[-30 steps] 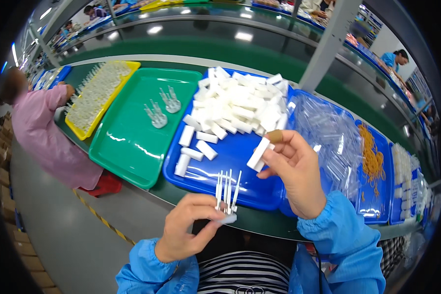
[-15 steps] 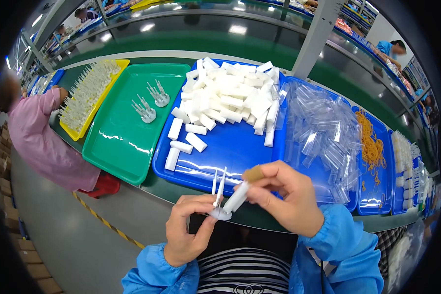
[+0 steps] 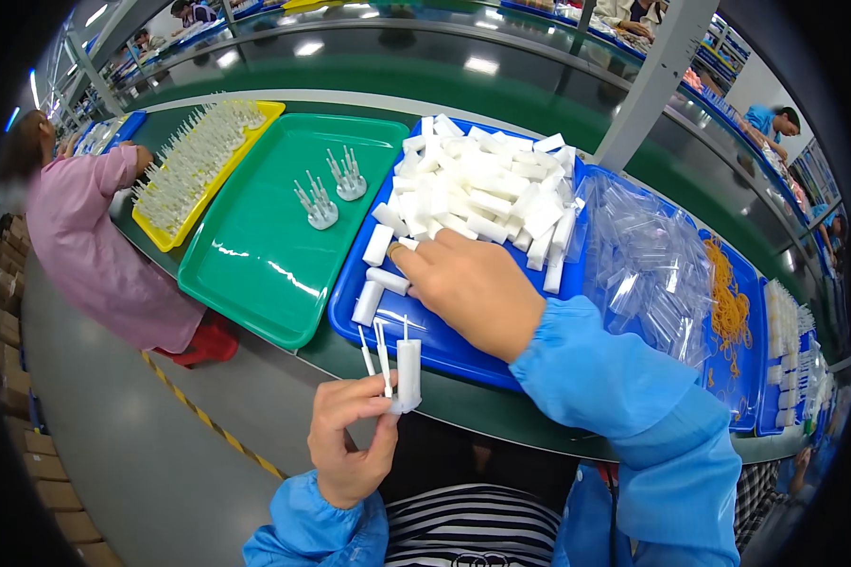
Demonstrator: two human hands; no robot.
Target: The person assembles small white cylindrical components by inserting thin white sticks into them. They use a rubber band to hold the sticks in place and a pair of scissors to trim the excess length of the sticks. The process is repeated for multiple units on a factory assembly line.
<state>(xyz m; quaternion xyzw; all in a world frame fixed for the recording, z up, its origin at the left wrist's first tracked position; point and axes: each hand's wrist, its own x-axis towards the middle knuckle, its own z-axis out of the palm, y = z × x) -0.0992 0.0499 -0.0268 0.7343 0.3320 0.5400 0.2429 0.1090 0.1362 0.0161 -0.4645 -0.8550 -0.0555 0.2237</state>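
Clock directions read from the middle of the view, twelve at the top. Item, at half past six: one rodded holder (image 3: 403,406), thin white rods on a pale round base, one white block (image 3: 408,373) upright around a rod whose tip showed above it. Left hand (image 3: 350,444), at seven: thumb and fingers pinching the holder by its base. Right hand (image 3: 487,293), near the centre: fingers bent down among white blocks; whether they gripped one could not be told, the fingertips being partly hidden. Counter (image 3: 501,406), carrying: blue tray (image 3: 435,342) toward one, heaped with blocks; green tray (image 3: 255,260) toward ten, with two more rodded holders (image 3: 318,212); yellow tray (image 3: 165,242), farther toward ten, densely filled; clear plastic sleeves (image 3: 643,274) and orange rubber bands (image 3: 728,302), toward three, in blue trays.
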